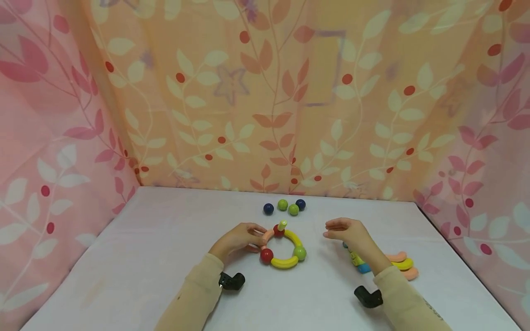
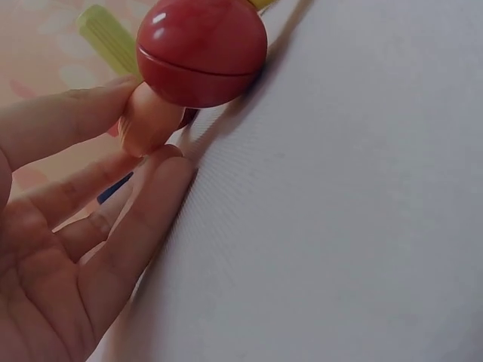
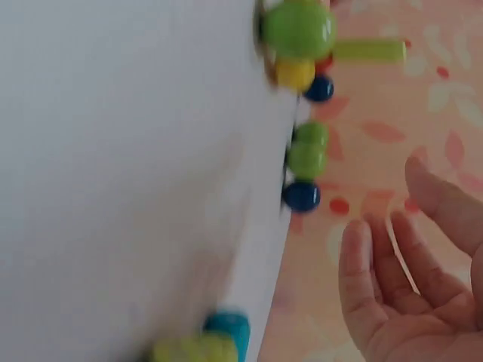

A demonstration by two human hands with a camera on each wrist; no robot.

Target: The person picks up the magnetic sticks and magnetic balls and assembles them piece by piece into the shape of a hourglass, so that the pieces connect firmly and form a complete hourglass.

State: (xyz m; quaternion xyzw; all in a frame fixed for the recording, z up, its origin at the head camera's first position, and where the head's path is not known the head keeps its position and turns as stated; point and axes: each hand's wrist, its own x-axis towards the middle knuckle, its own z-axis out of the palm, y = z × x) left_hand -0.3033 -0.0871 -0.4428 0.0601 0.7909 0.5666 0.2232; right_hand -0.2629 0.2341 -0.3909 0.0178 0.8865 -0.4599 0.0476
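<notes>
Head cam: pinching orange bar [image 1: 269, 235] w/ L hand [image 1: 240, 237], thumb vs fingers. Just R, bar's own ring [image 1: 284, 263], approx mid tbl [image 1: 285, 301], w/ green peg [image 1: 282, 225] tilted up off back red ball [image 1: 279, 231]. Behind ring, 4 balls [image 1: 293, 209], blue + green. Further R, apart from ring: R hand [image 1: 347, 230], empty, fingers loosely bent. By R forearm [image 1: 374, 256], blue/yellow-green pcs [image 1: 356, 259], partly hidden; far R, curved bars [image 1: 403, 264], orange + yellow.
</notes>
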